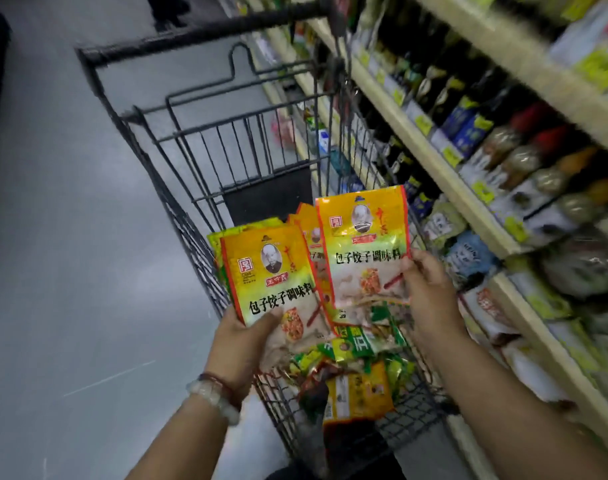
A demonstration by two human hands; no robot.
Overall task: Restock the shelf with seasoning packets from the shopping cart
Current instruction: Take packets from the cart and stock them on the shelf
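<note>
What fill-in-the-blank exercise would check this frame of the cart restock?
1. The left hand grips a stack of yellow packets, while the ____ hand holds a single packet.
2. Both hands hold their packets above the ____, which has more packets in its basket.
3. The shelf stands on the person's ____ side.
4. The bracelet is worn on the ____ wrist.

Missing words: right; cart; right; left
</note>
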